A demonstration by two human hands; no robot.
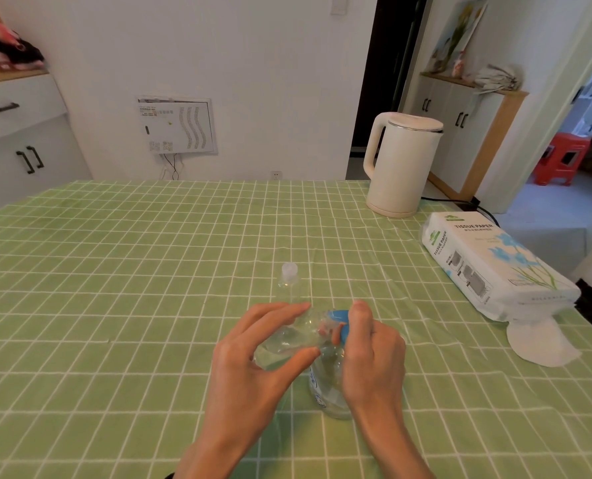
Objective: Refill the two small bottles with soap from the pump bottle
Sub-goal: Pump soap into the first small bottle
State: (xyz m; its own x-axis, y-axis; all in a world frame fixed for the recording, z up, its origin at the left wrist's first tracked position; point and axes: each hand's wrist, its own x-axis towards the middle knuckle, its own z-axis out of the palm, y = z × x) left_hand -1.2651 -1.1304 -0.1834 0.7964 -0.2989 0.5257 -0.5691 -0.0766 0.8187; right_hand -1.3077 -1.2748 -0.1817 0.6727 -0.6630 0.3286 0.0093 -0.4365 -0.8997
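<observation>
My left hand (253, 361) grips a small clear bottle (289, 335), tilted with its mouth toward the blue pump head (339, 323) of the clear pump bottle (327, 385). The pump bottle stands on the green checked tablecloth (115, 305). My right hand (370, 354) is curled over the pump head, with fingers on top of it. A second small clear bottle (289, 283) with a white cap stands upright just behind my hands. The small bottle's mouth is hidden by my fingers.
A cream electric kettle (401, 164) stands at the back right, its cord running off the table. A pack of tissue paper (491, 267) lies at the right edge with a loose tissue (539, 344) in front of it.
</observation>
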